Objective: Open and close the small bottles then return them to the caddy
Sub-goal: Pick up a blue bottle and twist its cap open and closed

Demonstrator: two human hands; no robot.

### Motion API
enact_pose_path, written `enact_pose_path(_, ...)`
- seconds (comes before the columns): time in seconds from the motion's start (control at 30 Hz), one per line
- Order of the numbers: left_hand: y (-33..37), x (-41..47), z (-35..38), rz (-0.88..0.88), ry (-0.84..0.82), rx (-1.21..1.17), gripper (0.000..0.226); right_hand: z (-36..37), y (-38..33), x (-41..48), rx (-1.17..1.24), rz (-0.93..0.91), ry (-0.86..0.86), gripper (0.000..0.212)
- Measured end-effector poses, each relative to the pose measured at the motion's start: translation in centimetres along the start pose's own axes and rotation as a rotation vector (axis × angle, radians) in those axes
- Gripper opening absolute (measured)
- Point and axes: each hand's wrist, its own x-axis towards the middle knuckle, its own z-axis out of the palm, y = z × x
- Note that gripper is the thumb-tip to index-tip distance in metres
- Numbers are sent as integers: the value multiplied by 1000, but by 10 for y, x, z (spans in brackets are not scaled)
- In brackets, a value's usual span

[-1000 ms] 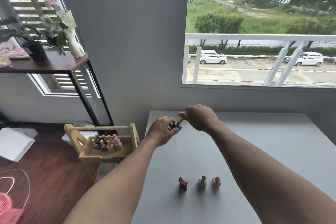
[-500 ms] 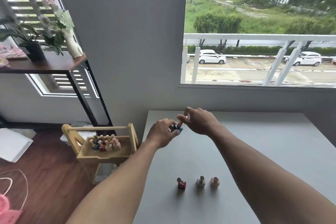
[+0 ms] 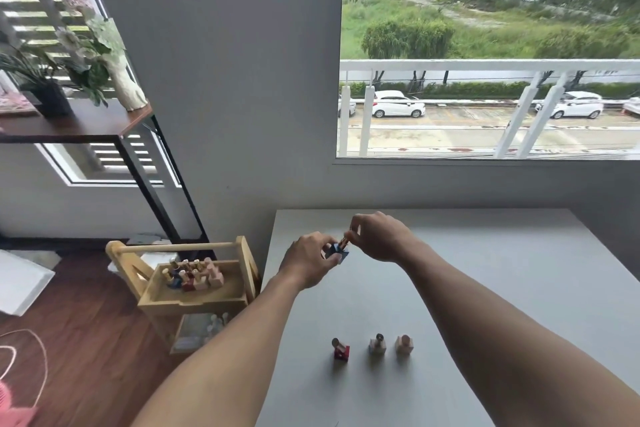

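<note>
My left hand (image 3: 310, 262) grips the square body of a small blue bottle (image 3: 338, 253), held above the grey table (image 3: 485, 270). My right hand (image 3: 379, 236) pinches its gold cap (image 3: 346, 239) from the right. Three more small bottles stand in a row near me on the table: a red one (image 3: 341, 350), a pale one (image 3: 377, 345) and a pink one (image 3: 403, 344). The wooden caddy (image 3: 194, 298) stands left of the table on the floor, with several small bottles (image 3: 192, 274) clustered in its top tray.
A black-framed shelf (image 3: 86, 125) with plants and a white vase stands at the far left. The table's left edge runs close beside the caddy. A wall and a window sill lie behind the table. A pink object (image 3: 14, 402) lies on the wooden floor.
Both hands stay together on the blue bottle at about the same spot. My right hand's fingers have shifted around the cap. The three bottles on the table have not moved.
</note>
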Motion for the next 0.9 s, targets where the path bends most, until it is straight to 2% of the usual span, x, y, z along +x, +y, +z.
enact_pose_path(0.27, -8, -9, 13, -11, -35, -4, 18, 18, -6, -9, -57, 38, 35, 36)
enact_pose_path(0.4, -18, -17, 24, -48, -55, -17, 19, 37, -7, -18, -65, -11, -5, 29)
enact_pose_path(0.5, -32, -30, 35, -95, -83, -29, 19, 56, -8, -26, 22, 31, -72, 54)
enact_pose_path(0.57, -46, -41, 42, -142, -104, -36, 17, 70, -11, -31, 67, 45, -119, 59)
enact_pose_path(0.9, -102, -89, 78, -338, -149, 37, 18, 133, 2, -56, 84, 67, -274, 32)
